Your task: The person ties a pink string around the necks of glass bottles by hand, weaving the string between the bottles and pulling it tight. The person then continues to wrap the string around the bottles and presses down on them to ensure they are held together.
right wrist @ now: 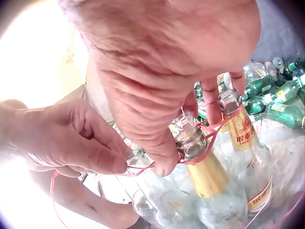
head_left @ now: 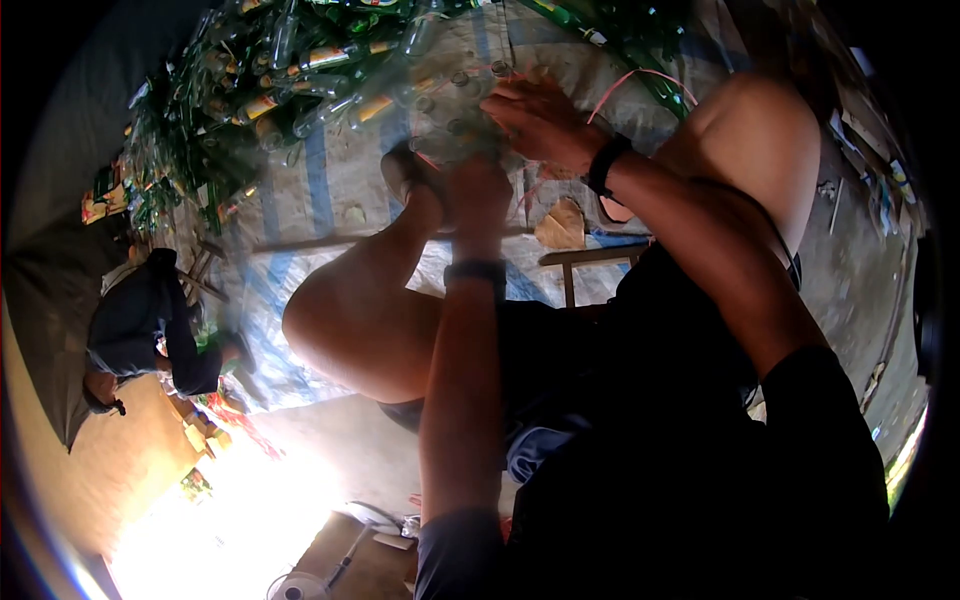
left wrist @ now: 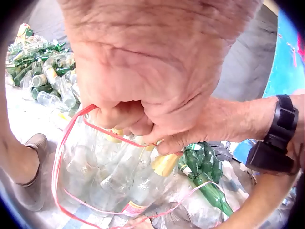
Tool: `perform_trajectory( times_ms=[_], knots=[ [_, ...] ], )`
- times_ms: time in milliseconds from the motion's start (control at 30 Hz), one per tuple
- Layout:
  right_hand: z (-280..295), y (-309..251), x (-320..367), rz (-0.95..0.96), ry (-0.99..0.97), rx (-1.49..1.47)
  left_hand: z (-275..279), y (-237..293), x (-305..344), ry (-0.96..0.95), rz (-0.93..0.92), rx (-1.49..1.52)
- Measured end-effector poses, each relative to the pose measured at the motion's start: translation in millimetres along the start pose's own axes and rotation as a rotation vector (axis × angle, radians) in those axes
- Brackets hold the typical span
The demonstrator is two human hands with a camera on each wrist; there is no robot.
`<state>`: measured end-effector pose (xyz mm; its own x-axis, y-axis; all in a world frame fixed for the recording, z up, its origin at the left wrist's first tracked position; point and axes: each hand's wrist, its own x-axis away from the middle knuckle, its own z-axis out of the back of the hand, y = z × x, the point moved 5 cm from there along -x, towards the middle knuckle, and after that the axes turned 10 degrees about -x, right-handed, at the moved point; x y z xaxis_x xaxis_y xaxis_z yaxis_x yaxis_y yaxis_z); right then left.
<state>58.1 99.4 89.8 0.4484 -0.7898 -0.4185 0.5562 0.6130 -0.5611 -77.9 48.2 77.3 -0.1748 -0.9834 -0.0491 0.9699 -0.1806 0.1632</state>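
Note:
Clear glass bottles (right wrist: 209, 179) with gold neck labels stand upright in a tight cluster, a pink plastic string (right wrist: 202, 155) looped round their necks. My left hand (head_left: 478, 195) grips a length of this string, drawn taut to the bottles; its curled fingers show best in the left wrist view. Over the bottle tops reaches my right hand (head_left: 545, 125). Its thumb (right wrist: 164, 160) presses the string beside one neck, while the other fingers reach down among the necks, partly hidden by the hand. A slack loop of string (left wrist: 57, 176) hangs beside the cluster.
A large heap of green and clear bottles (head_left: 300, 75) lies ahead and to the left on a striped sheet (head_left: 315, 180). More green bottles (left wrist: 207, 186) lie near the right leg. A brown scrap (head_left: 562, 225) rests between the feet. Another person (head_left: 150, 330) sits at far left.

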Motion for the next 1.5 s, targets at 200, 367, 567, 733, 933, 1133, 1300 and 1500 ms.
perform_trajectory(
  times_ms=[200, 367, 567, 733, 933, 1133, 1300, 1500],
  knots=[
    [2, -2, 1, -0.054, -0.014, -0.009, 6, 1, 4, 0.021, -0.006, 0.016],
    [3, -2, 3, -0.027, 0.001, -0.011, 24, 11, -2, -0.040, -0.049, -0.026],
    [-14, 12, 6, -0.024, 0.025, 0.031, 18, 5, -17, -0.163, -0.230, -0.236],
    [1, 3, 6, 0.015, 0.045, 0.044, 14, -1, -34, -0.156, -0.328, -0.324],
    [-3, 4, 4, -0.009, 0.043, 0.078, 46, 10, -45, -0.109, -0.439, -0.113],
    [-7, 5, 4, -0.021, 0.007, 0.089, 27, -12, -48, -0.183, -0.403, 0.344],
    [-8, 9, 7, -0.023, -0.035, -0.018, 2, -38, -47, -0.345, -0.081, 0.366],
    [-9, 8, 8, 0.006, -0.004, -0.019, 8, -35, -44, -0.212, -0.030, 0.185]
  ],
)
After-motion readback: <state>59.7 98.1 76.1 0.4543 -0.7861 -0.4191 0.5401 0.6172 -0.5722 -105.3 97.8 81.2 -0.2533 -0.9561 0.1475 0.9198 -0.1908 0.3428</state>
